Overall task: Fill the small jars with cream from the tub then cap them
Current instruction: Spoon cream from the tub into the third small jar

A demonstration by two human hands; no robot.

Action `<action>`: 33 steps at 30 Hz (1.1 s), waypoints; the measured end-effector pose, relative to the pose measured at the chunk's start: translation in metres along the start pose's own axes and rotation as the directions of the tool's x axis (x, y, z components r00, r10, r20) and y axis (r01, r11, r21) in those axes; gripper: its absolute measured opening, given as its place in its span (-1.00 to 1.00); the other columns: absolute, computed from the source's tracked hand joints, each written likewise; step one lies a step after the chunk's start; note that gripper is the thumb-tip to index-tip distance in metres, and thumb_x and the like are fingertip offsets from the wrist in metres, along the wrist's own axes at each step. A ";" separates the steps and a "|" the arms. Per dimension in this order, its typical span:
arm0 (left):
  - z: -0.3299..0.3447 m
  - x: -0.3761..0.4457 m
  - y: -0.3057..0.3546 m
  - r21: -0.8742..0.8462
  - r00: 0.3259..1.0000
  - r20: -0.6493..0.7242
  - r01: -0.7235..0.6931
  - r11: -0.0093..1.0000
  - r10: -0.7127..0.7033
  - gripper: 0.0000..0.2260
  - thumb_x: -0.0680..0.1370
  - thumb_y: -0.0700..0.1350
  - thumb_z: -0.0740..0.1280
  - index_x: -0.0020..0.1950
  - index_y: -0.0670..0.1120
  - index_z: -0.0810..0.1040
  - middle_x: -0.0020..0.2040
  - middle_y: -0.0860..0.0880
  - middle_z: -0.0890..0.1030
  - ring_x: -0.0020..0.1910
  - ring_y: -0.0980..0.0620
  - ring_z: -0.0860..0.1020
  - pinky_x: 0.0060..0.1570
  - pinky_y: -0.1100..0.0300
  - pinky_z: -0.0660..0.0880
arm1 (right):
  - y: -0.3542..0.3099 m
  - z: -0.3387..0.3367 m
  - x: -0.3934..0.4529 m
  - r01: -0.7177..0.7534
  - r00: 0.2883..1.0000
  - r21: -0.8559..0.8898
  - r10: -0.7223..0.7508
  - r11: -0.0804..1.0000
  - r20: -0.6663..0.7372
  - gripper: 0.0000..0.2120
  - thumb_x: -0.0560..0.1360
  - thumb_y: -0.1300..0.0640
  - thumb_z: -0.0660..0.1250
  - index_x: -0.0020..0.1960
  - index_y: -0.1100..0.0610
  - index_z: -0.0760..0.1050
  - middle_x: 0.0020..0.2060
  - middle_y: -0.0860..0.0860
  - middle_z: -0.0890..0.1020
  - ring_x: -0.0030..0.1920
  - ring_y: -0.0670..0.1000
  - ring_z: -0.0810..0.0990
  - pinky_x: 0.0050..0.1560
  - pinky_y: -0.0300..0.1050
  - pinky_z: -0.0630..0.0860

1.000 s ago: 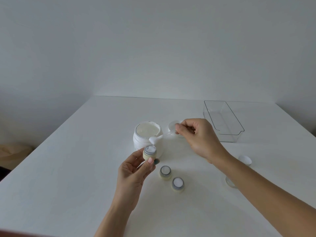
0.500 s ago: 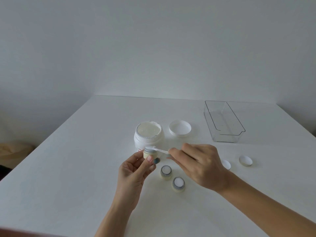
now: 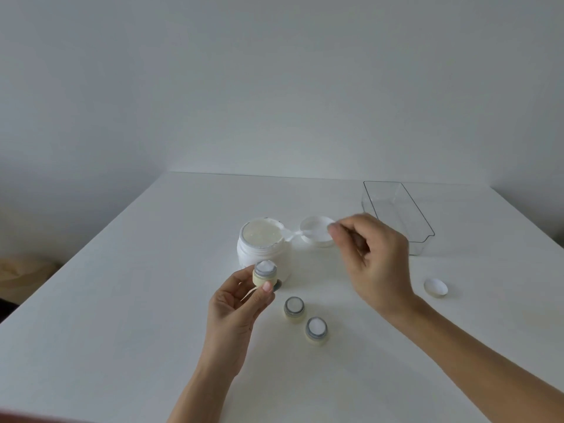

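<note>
Above table [image 3: 122,300] | left fingers [image 3: 265,288] pinch jar [image 3: 265,273] | right fingers [image 3: 338,232] pinch spatula [image 3: 300,234]

Bare forearms, sleeveless, left hand [image 3: 241,303] pink-nailed

both hands [image 3: 236,303] [image 3: 377,257] raised, fingers pinched

We look forward and down from head height, close over the table [image 3: 122,300]; its far edge seems slightly blurred.
</note>
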State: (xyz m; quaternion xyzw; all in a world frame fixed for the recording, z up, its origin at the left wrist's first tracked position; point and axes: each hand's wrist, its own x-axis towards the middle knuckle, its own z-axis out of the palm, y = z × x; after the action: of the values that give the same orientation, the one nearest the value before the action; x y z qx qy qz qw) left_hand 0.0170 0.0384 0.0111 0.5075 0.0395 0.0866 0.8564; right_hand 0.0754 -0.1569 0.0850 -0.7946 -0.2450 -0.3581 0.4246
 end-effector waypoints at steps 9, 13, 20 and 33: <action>0.003 -0.002 0.003 0.026 1.000 -0.003 -0.018 0.999 0.018 -0.77 0.36 -0.26 0.45 -0.03 -0.06 0.71 -0.03 -0.11 0.73 -0.02 -0.04 0.70 -0.08 0.24 0.61 | 0.021 0.059 0.042 -0.737 0.606 -0.078 0.707 0.672 0.365 -0.67 0.40 0.19 0.33 -0.50 0.22 0.39 -0.68 -0.11 0.32 -0.61 -0.07 0.22 -0.52 -0.30 0.13; 0.002 0.000 0.003 0.026 1.000 0.021 -0.021 0.999 0.020 -0.77 0.36 -0.25 0.48 -0.02 -0.05 0.71 -0.04 -0.09 0.73 -0.01 -0.04 0.70 -0.07 0.24 0.61 | 0.024 0.042 0.054 -0.720 0.609 -0.133 0.712 0.681 0.348 -0.70 0.36 0.20 0.36 -0.51 0.14 0.38 -0.68 -0.10 0.21 -0.57 0.01 0.15 -0.47 -0.25 0.13; 0.000 0.000 0.001 0.022 0.999 0.042 -0.032 0.999 0.031 -0.70 0.28 -0.11 0.54 0.01 -0.03 0.71 -0.04 -0.07 0.73 -0.01 -0.04 0.71 -0.08 0.24 0.60 | 0.028 0.024 0.058 -0.534 0.822 -0.013 0.523 0.846 0.225 -0.69 0.47 0.16 0.35 -0.43 0.19 0.51 -0.66 -0.15 0.40 -0.62 -0.17 0.34 -0.47 -0.31 0.26; -0.001 0.001 0.000 0.001 1.000 0.023 -0.006 1.000 0.006 -0.78 0.40 -0.27 0.45 0.01 -0.08 0.70 -0.03 -0.13 0.72 -0.01 -0.08 0.70 -0.10 0.24 0.61 | 0.022 0.012 0.041 0.821 0.571 -0.321 -0.656 0.473 0.494 -0.81 0.29 0.43 0.42 -0.27 0.17 0.53 -0.39 0.00 0.46 -0.43 0.01 0.32 -0.57 -0.15 0.26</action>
State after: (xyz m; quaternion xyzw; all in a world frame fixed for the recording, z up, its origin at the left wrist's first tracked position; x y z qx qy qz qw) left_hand 0.0182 0.0399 0.0103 0.5088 0.0280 0.0831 0.8564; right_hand 0.1206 -0.1551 0.1013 -0.7329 -0.5229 -0.4324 -0.0493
